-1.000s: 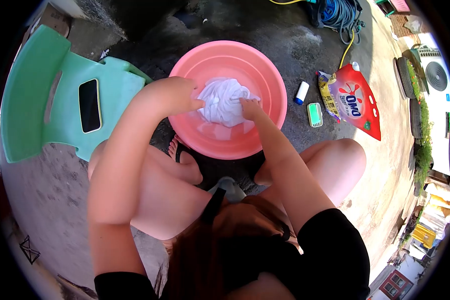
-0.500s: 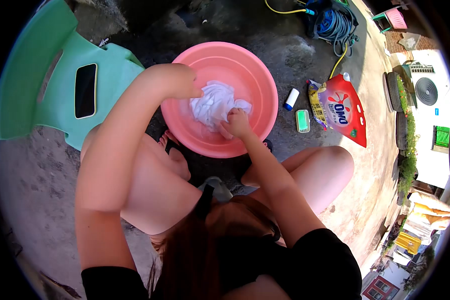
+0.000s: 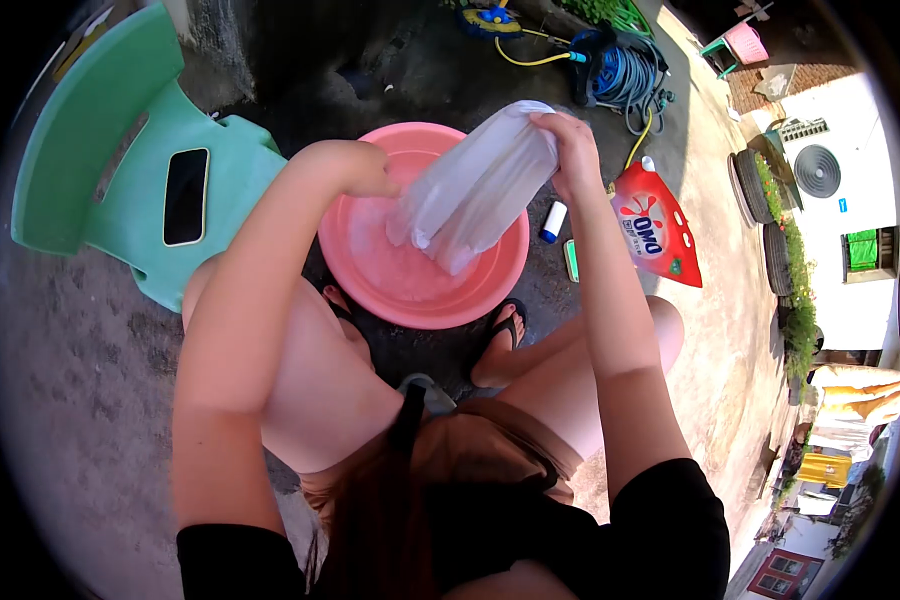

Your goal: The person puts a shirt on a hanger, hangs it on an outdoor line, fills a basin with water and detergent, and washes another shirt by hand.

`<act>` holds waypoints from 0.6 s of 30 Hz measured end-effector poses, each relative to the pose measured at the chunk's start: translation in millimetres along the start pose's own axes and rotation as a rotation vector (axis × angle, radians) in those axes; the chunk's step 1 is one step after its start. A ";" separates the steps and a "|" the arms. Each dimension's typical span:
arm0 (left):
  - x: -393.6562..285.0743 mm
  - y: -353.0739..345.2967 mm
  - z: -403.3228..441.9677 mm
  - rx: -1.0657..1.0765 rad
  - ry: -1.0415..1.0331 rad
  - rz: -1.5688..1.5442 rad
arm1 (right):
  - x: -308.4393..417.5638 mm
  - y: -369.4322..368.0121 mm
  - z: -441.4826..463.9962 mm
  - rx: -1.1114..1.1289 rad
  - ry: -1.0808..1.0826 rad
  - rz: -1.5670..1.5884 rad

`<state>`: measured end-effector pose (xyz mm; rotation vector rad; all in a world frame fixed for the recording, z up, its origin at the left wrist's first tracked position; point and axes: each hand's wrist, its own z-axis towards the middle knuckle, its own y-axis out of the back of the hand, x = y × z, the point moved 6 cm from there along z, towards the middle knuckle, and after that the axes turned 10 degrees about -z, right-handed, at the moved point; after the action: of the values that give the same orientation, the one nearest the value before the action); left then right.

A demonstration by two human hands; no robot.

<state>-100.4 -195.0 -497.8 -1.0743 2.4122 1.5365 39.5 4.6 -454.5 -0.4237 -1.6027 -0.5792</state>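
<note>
My right hand (image 3: 572, 150) grips the upper end of a wet white cloth (image 3: 485, 180), raised above the pink basin (image 3: 425, 318). The cloth hangs down slantwise, and its lower end reaches into the cloudy, sudsy water. At the basin's left side is my left hand (image 3: 372, 172), bent down over the rim near the cloth's lower left edge. Its fingers are mostly hidden behind the back of the hand, so I cannot see whether they touch the cloth.
On the left, a green plastic chair (image 3: 95, 180) bears a phone (image 3: 186, 198). Right of the basin are a white bottle with a blue cap (image 3: 553, 222), a green soap box (image 3: 571, 260) partly behind my forearm, and a red OMO detergent bag (image 3: 660, 225). A hose reel (image 3: 625, 75) stands farther back.
My right hand has lifted the white cloth from the basin, up and to the right, stretching it out. My left hand stays at the basin's left side. The view has shifted slightly.
</note>
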 end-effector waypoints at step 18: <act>14.6 43.4 -26.9 -0.480 -0.205 -0.367 | 223.9 29.3 6.0 0.162 0.334 -0.066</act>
<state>-129.6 -213.9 -457.6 -1.2664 1.6363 2.0085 26.0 17.6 -229.3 -0.1437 -1.3332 -0.5346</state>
